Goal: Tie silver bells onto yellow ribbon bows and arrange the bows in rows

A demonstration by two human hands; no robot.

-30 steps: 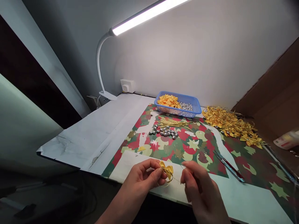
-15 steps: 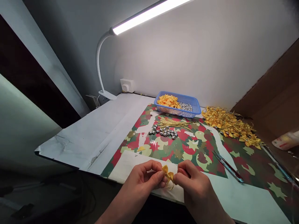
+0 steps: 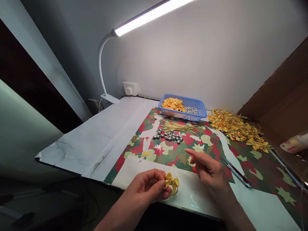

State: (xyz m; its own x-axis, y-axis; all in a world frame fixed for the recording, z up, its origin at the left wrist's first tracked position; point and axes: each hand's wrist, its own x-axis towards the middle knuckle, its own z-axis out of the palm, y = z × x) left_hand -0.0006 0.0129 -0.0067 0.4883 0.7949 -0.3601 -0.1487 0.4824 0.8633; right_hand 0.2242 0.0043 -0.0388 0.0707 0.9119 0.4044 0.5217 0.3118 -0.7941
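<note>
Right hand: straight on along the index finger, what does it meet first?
Probably the silver beads on the patterned mat, ahead and left of the right hand. Depth is unclear; it may pass above them.

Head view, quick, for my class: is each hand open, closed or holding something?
Left hand: closed, pinching a small, shiny yellow ribbon bow.
Right hand: partly curled; a thin yellowish thread runs towards it, but whether held cannot be told.
</note>
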